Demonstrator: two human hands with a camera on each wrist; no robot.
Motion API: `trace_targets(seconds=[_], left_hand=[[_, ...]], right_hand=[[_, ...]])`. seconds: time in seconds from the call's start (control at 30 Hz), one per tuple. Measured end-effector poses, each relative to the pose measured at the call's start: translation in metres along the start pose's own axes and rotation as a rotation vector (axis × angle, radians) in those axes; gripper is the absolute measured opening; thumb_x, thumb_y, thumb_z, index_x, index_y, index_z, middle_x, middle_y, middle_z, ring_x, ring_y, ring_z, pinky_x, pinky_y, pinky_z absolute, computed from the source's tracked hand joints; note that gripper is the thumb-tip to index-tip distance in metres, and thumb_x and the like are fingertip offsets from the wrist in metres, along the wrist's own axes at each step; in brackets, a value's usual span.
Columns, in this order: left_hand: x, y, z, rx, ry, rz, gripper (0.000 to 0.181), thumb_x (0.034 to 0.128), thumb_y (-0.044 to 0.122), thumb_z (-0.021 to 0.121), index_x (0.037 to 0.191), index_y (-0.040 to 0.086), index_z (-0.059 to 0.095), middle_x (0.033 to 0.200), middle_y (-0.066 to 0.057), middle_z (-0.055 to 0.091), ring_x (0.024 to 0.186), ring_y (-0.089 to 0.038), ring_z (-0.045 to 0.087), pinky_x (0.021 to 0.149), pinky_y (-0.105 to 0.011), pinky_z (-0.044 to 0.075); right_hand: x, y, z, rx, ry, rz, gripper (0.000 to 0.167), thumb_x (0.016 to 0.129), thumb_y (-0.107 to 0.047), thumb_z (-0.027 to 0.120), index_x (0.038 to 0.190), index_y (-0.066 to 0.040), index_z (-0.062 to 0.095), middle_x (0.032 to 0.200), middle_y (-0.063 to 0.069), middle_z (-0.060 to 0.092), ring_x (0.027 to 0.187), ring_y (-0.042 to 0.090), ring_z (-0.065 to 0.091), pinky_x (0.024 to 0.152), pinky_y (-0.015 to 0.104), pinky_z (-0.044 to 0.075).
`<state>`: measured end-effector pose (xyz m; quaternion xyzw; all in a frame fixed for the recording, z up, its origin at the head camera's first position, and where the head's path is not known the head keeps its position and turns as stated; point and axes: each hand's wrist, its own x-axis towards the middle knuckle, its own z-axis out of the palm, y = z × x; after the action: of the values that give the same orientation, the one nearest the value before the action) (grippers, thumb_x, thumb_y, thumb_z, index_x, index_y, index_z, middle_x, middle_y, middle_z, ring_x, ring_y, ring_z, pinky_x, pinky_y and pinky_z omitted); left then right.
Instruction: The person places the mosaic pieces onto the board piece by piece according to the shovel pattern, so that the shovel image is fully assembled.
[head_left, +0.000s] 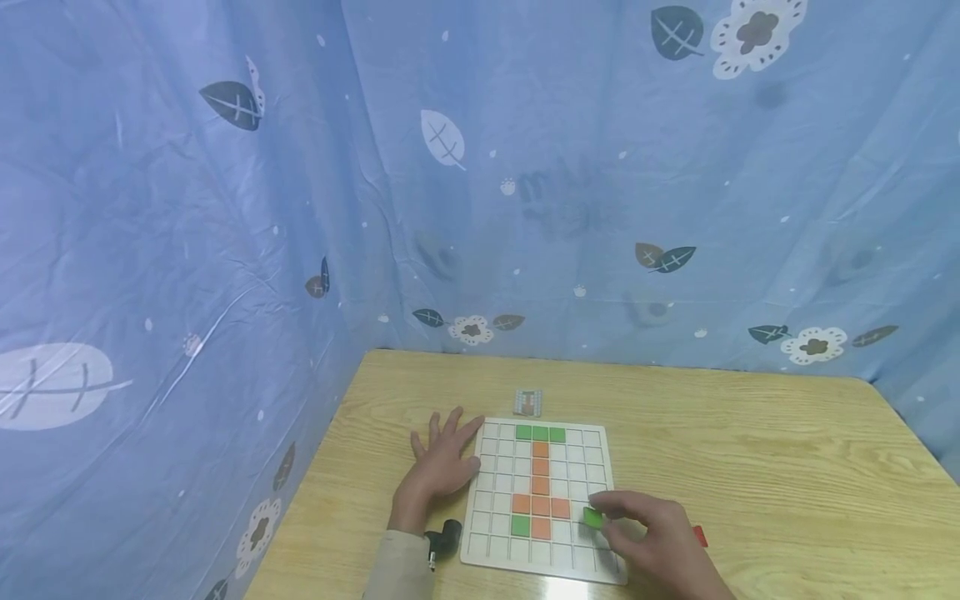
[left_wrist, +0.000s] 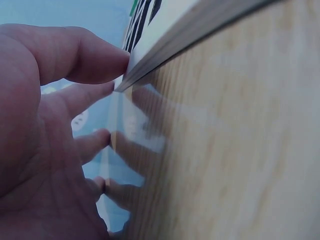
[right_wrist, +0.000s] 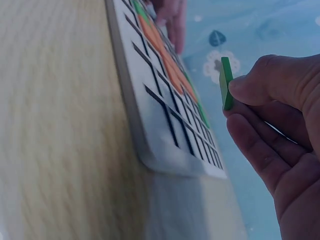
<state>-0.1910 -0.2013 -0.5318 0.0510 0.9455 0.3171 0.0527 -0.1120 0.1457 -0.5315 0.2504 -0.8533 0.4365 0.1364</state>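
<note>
A white grid board (head_left: pixel 495 546) lies on the wooden table, with green tiles (head_left: pixel 540 433) along its top row and orange tiles (head_left: pixel 540 467) running down the middle. Another green tile (head_left: pixel 521 525) sits low on the board beside an orange one. My right hand (head_left: pixel 660 533) pinches a loose green tile (head_left: pixel 592 518) between thumb and fingers above the board's right side; the right wrist view shows this tile (right_wrist: pixel 226 84) on edge. At the board's left edge, my left hand (head_left: pixel 442 462) lies with fingers spread, its thumb (left_wrist: pixel 95 57) touching the board's side.
A small patterned card (head_left: pixel 528 402) lies just beyond the board. Part of a red piece (head_left: pixel 700 536) shows behind my right hand. A black device (head_left: pixel 444 540) is at my left wrist. Blue curtains (head_left: pixel 525 208) with leaf prints hang behind the table (head_left: pixel 787 450) and along its left.
</note>
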Motion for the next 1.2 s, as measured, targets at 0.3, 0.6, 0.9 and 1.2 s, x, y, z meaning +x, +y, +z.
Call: trace_targets(seconds=[0.3,0.6,0.9,1.2], left_hand=[[-0.002,0.001,-0.001,-0.007,-0.003,0.002,0.074,0.0908,0.018,0.060,0.165,0.021,0.052,0.181,-0.019,0.026,0.168,-0.056,0.002,0.123,-0.086,-0.011],[-0.002,0.001,-0.001,-0.012,-0.006,-0.002,0.075,0.0907,0.018,0.059,0.165,0.021,0.051,0.181,-0.019,0.025,0.168,-0.056,0.001,0.123,-0.086,-0.013],[-0.001,0.002,-0.002,-0.012,-0.004,0.003,0.075,0.0905,0.018,0.060,0.165,0.020,0.052,0.181,-0.020,0.025,0.168,-0.057,0.001,0.123,-0.086,-0.012],[0.000,0.001,-0.001,-0.014,0.002,0.003,0.075,0.0890,0.017,0.060,0.164,0.019,0.053,0.181,-0.020,0.026,0.167,-0.057,0.001,0.122,-0.087,-0.011]], right_hand=[[0.005,-0.005,0.020,0.027,-0.049,-0.057,0.041,0.078,0.009,0.087,0.110,-0.017,0.085,0.104,-0.006,0.085,0.089,0.002,0.076,0.083,0.010,0.059],[0.006,-0.008,0.036,-0.005,-0.012,-0.145,0.043,0.073,0.010,0.088,0.109,-0.013,0.084,0.104,-0.007,0.084,0.094,0.003,0.077,0.091,0.003,0.052],[0.003,-0.010,0.042,0.003,-0.053,-0.102,0.042,0.076,0.009,0.086,0.110,-0.016,0.084,0.104,-0.006,0.084,0.091,-0.001,0.072,0.084,0.010,0.057],[0.003,-0.012,0.041,-0.016,-0.127,-0.013,0.038,0.083,0.003,0.086,0.115,-0.018,0.082,0.110,-0.007,0.084,0.098,0.002,0.073,0.084,0.025,0.064]])
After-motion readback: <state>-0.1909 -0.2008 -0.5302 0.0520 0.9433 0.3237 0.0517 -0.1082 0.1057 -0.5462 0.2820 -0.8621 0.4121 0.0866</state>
